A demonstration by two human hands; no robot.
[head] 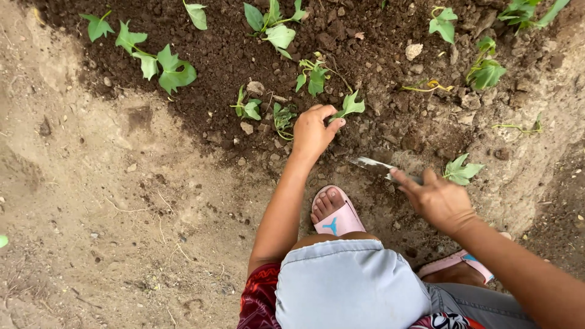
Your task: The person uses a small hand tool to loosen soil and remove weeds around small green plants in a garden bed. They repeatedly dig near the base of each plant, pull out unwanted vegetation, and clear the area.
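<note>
While the left hand (314, 131) pinches it, the seedling (350, 105) shows green lobed leaves

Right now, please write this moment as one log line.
left hand: grips seedling | right hand: holds trowel | ground: dark soil

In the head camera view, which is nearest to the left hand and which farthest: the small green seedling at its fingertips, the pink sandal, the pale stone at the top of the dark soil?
1. Small green seedling: pinched at the fingertips of the left hand.
2. Pink sandal: just below the hand, toward the person.
3. Pale stone: farthest, up and to the right on the dark soil.
</note>
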